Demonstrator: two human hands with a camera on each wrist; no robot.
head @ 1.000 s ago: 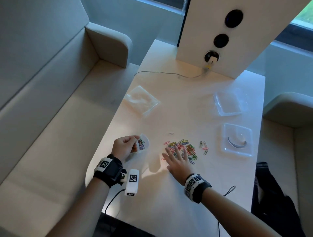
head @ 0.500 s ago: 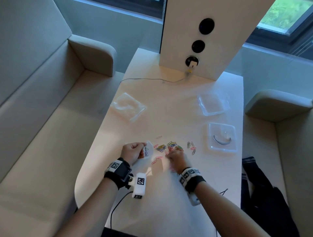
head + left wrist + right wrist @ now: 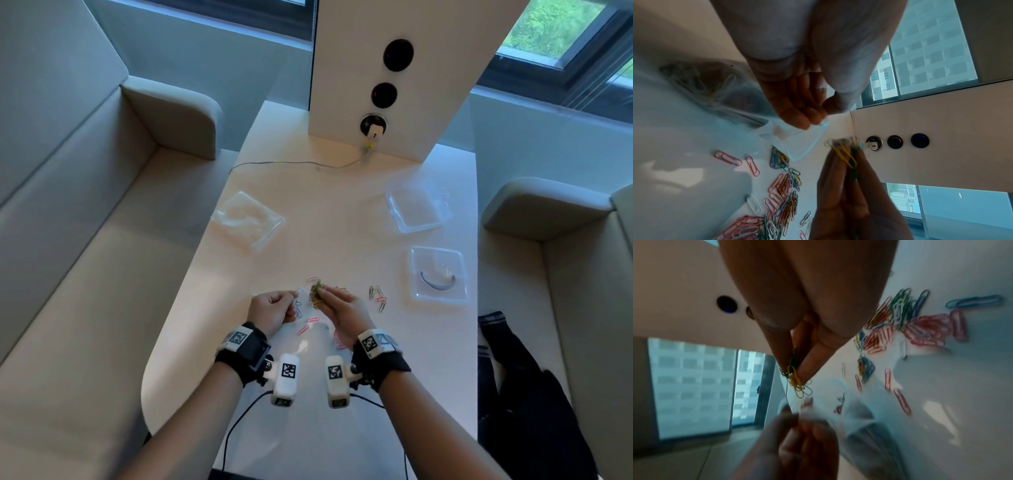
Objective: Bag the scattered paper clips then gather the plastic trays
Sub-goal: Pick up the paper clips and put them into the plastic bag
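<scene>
While the left hand (image 3: 274, 310) pinches the rim of a small clear bag (image 3: 301, 303) to keep its mouth open, the right hand (image 3: 339, 308) brings a bunch of paper clips (image 3: 317, 291) up to that mouth, fingertips pressed together around them. A few clips already show through the bag's film, so the bagging is under way but, by my reading, far from finished: loose clips (image 3: 378, 296) lie at three o'clock of the hands, and pink ones (image 3: 308, 325) sit on the table (image 3: 342, 219) just under the wrists. Neither plastic tray (image 3: 416, 210) at one o'clock nor the second tray (image 3: 438, 274) at two o'clock has been gathered; they lie apart, the nearer one holding a curved dark piece.

From the head camera the remaining clips look few. Both wrist cameras correct that: the left wrist view shows a thick multicoloured heap (image 3: 777, 203) beneath the hands, and the right wrist view shows the yellow and green clips (image 3: 796, 381) caught between thumb and fingers (image 3: 809, 368), hanging just above the bag.
</scene>
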